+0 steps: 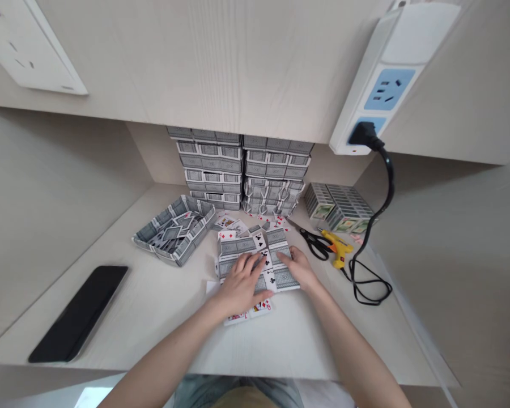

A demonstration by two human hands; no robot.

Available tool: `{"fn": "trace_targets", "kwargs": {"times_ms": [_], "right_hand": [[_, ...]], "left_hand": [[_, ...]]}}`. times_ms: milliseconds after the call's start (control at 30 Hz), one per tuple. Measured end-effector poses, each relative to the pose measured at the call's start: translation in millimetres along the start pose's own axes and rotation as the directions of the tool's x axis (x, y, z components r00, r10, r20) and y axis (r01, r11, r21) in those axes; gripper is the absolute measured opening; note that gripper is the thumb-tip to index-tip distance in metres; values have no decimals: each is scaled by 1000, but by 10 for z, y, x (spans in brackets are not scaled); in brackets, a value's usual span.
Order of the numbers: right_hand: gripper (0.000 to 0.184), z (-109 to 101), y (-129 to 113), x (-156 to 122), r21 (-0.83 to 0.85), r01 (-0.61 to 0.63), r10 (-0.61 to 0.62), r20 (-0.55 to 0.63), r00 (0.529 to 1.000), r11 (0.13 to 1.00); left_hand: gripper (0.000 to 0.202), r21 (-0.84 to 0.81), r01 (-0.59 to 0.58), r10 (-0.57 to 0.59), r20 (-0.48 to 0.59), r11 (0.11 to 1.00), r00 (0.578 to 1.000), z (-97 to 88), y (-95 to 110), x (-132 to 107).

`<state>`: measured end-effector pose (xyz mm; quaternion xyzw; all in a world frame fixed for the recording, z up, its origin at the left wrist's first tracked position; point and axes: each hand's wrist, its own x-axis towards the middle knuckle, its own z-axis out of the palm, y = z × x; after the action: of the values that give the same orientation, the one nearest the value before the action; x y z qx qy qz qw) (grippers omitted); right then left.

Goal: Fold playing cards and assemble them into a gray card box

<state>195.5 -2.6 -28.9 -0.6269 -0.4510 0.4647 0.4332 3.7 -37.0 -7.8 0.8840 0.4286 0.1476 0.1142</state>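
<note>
A flat sheet of joined playing cards, grey-backed with some faces showing, lies on the desk in front of me. My left hand rests flat on its near left part, fingers stretched out toward the middle. My right hand lies on the right part of the sheet, fingers extended and pressing down. Neither hand grips anything. Loose cards stick out under my left wrist.
A card-built tray sits at the left, with stacked card trays behind. Card packs stand at the right. Black scissors, a yellow glue gun and its black cable lie right. A black phone is near left.
</note>
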Motion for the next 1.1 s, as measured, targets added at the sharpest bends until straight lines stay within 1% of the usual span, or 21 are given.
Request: {"fn": "trace_targets", "kwargs": {"times_ms": [100, 167, 367, 500, 567, 733, 967, 1100], "right_hand": [[31, -12, -16, -16, 59, -47, 46, 29, 999, 997], [32, -20, -29, -25, 105, -73, 67, 59, 996, 992], [31, -31, -86, -46, 210, -100, 67, 161, 985, 972], [29, -41, -129, -62, 292, -164, 89, 254, 963, 942], [28, -46, -144, -68, 317, -186, 95, 282, 955, 930], [29, -47, -142, -66, 288, -184, 105, 271, 957, 940], [36, -31, -109, -57, 194, -83, 45, 196, 980, 977], [36, -28, -117, -59, 158, -81, 52, 180, 982, 984]], "left_hand": [[71, 22, 26, -26, 8, 999, 1000, 6, 2, -3], [72, 40, 15, -15, 10, 999, 1000, 16, -4, -3], [75, 94, -42, 40, 23, 995, 999, 63, -44, 10], [75, 112, -54, 51, 28, 992, 998, 80, -47, 16], [75, 115, -49, 46, 30, 992, 998, 76, -42, 17], [71, 111, -50, 46, 38, 993, 998, 53, -35, 16], [66, 79, -53, 49, 44, 995, 998, 41, -32, 16], [65, 63, -51, 48, 48, 997, 998, 38, -29, 18]]}}
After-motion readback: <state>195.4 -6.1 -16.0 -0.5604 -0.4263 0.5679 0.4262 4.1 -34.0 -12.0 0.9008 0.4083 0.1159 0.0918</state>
